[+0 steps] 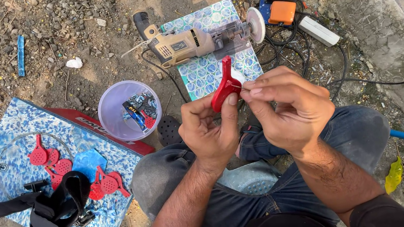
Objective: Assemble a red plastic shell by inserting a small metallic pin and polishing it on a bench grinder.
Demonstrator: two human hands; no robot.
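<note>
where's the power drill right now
In the head view, the power drill lies on a patterned tile at top centre, beyond the hands, right of the clear plastic bowl.

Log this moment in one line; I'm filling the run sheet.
left hand: holds red piece | right hand: fingers pinch its edge | drill: idle on tile | bowl: left

Out on the gravelly ground, a beige power drill (187, 44) lies across a patterned tile (206, 70), its white buffing disc (256, 24) at the far end. Just left, a translucent bowl (118, 121) holds small packets. Further left, red paddle-shaped pieces (50, 161) and a black strap (54, 203) rest on a blue mottled board (20, 128).
</note>
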